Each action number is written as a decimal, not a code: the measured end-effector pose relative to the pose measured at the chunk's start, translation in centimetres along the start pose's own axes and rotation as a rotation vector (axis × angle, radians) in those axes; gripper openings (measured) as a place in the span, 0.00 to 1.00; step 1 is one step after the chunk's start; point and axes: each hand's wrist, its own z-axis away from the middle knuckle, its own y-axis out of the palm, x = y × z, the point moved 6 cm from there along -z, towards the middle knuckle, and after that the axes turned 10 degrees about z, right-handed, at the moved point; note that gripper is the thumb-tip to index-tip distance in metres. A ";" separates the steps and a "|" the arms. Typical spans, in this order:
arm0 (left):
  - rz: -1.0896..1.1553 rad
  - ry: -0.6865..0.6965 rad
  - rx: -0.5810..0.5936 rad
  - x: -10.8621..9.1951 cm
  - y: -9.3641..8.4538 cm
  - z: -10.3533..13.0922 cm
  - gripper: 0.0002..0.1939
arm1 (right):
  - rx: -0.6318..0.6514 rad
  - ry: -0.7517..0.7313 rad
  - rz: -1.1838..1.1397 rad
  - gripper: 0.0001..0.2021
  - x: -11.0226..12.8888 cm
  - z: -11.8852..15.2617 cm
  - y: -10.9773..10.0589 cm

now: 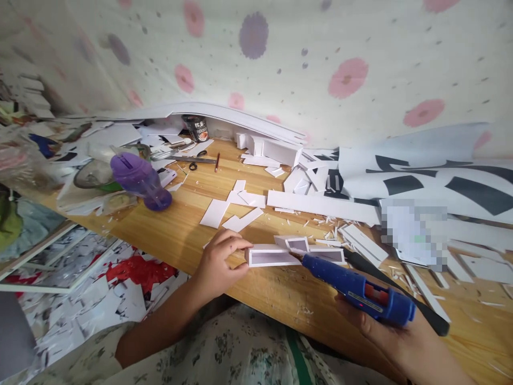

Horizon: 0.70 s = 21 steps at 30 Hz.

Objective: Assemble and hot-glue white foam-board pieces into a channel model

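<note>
My left hand [222,263] pinches the left end of a small white foam-board box model [256,262] between thumb and fingers. The model lies near the table's front edge, with open, shallow compartments and a raised part in its middle. A blue hot glue gun [344,280] is gripped in my right hand [404,339], its handle mostly hidden by the hand. Its nozzle tip meets the model near the raised part; whether it touches I cannot tell. A long dark strip-like tool [435,319] lies behind the glue gun, partly covered by it.
Cut white board pieces [215,213] and scraps are scattered across the wooden table [184,230]. A purple cup [138,179] stands at left, near scissors [196,160] and a black noodle cup [196,128]. A phone [412,235], partly pixelated, lies at right. Scraps cover the area below left.
</note>
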 end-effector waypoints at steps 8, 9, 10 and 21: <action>-0.023 0.036 -0.006 -0.2 -0.1 0.1 0.15 | 0.050 -0.060 0.106 0.06 1.7 -0.6 -0.1; -0.026 0.039 -0.005 -0.2 -0.1 0.1 0.15 | 0.055 -0.058 0.109 0.05 1.6 -0.7 -0.1; -0.029 0.042 -0.006 -0.3 -0.1 0.1 0.15 | 0.064 -0.061 0.111 0.05 1.5 -0.7 0.0; -0.035 0.035 0.011 0.1 -0.1 0.2 0.16 | 0.132 -0.088 0.110 0.03 1.1 -0.7 -0.1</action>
